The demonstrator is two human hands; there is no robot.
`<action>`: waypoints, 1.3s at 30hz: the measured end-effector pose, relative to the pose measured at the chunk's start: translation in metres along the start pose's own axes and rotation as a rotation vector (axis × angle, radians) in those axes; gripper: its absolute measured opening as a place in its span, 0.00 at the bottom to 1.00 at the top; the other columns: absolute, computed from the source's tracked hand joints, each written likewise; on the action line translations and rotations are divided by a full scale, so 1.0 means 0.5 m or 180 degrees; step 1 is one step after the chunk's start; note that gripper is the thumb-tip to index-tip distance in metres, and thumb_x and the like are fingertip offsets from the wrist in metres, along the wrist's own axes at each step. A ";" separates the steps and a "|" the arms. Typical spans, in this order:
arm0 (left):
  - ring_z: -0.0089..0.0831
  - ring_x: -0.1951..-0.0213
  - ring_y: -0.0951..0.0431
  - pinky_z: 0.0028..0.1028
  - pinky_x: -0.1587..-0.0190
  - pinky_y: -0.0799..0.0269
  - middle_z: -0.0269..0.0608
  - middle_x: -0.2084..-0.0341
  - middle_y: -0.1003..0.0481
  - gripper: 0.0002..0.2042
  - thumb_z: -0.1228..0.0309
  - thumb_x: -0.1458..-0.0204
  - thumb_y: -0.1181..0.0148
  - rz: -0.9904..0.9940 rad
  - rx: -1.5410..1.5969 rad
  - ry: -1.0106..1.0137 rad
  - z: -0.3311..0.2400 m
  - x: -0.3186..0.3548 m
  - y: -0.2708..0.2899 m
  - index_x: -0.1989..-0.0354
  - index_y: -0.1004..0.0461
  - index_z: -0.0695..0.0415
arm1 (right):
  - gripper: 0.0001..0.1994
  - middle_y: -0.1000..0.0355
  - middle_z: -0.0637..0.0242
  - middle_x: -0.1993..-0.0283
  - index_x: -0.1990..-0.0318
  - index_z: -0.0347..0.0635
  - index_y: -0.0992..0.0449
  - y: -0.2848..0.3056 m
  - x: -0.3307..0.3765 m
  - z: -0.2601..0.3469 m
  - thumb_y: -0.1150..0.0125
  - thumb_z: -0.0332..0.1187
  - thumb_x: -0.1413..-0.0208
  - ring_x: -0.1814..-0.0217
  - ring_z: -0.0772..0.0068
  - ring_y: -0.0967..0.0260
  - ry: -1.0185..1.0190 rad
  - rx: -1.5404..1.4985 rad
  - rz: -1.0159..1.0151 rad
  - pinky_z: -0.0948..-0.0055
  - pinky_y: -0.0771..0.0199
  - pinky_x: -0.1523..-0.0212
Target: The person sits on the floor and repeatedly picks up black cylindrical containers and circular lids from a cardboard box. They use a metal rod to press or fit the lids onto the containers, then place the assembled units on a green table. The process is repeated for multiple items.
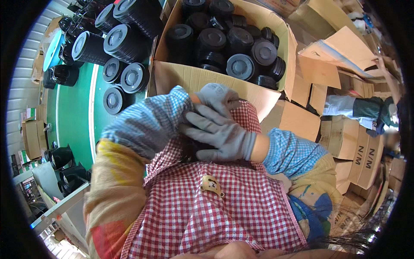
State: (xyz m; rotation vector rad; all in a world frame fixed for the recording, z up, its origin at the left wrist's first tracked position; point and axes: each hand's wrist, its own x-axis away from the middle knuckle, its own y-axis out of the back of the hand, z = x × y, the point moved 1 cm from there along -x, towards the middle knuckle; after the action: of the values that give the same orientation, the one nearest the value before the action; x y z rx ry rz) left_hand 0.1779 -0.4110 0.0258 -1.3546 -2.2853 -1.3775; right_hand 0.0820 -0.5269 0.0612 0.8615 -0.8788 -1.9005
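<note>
Both hands wear grey gloves and are held close against my red-and-white checked apron (224, 203). My left hand (217, 96) curls at the top of the apron, its palm turned away from view. My right hand (217, 134) lies just below and partly over the left wrist. Its fingers and thumb close around a dark object (193, 149) pressed to the apron. That object is mostly hidden, and its kind cannot be told. Blue checked sleeve covers (148, 121) wrap both forearms.
An open cardboard box (194, 78) full of black round caps (239, 65) stands right in front of me. Stacks of black ribbed round parts (123, 39) lie on a green surface (75, 112) at the left. Cardboard cartons (345, 138) and another person (360, 108) are at the right.
</note>
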 end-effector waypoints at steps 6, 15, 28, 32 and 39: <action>0.42 0.45 0.22 0.39 0.45 0.25 0.47 0.48 0.23 0.16 0.59 0.40 0.41 -0.1250 0.0683 -0.3255 0.060 0.046 -0.045 0.48 0.22 0.53 | 0.38 0.47 0.62 0.22 0.32 0.59 0.31 0.004 0.057 -0.128 0.34 0.59 0.51 0.18 0.46 0.60 0.0386 -0.0559 0.0113 0.41 0.66 0.22; 0.39 0.43 0.23 0.43 0.40 0.28 0.49 0.47 0.23 0.15 0.65 0.39 0.41 -0.0266 0.0452 -0.0829 0.018 0.065 -0.009 0.46 0.23 0.53 | 0.34 0.42 0.59 0.26 0.35 0.55 0.28 -0.010 0.029 -0.098 0.39 0.61 0.46 0.21 0.45 0.52 0.0766 -0.0642 -0.0825 0.37 0.60 0.25; 0.42 0.59 0.19 0.38 0.54 0.25 0.45 0.60 0.19 0.20 0.54 0.39 0.41 0.0468 0.0034 0.0090 -0.021 -0.004 -0.007 0.53 0.23 0.60 | 0.27 0.48 0.55 0.22 0.36 0.62 0.26 -0.015 -0.033 0.005 0.47 0.57 0.39 0.19 0.40 0.60 -0.0243 0.0103 -0.0086 0.29 0.67 0.27; 0.41 0.47 0.22 0.36 0.42 0.27 0.48 0.51 0.22 0.19 0.61 0.35 0.46 -0.0450 0.1665 -0.0681 0.101 0.059 -0.044 0.42 0.27 0.62 | 0.33 0.43 0.50 0.26 0.28 0.36 0.42 0.029 0.070 -0.109 0.68 0.55 0.26 0.22 0.52 0.49 -0.1397 -0.0943 -0.2161 0.60 0.54 0.22; 0.41 0.38 0.30 0.37 0.33 0.36 0.51 0.39 0.30 0.24 0.67 0.33 0.51 -0.0943 0.2333 -0.0903 0.066 0.216 -0.140 0.31 0.39 0.62 | 0.44 0.52 0.45 0.22 0.25 0.45 0.44 -0.034 0.118 -0.007 0.66 0.71 0.36 0.19 0.43 0.58 -0.0862 -0.1034 -0.1159 0.51 0.57 0.22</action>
State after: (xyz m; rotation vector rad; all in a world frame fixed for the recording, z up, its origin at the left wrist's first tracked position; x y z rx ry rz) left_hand 0.0719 -0.3308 0.0199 -1.0288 -2.8308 -0.2933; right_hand 0.0542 -0.5733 0.0322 0.6023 -0.5653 -2.4378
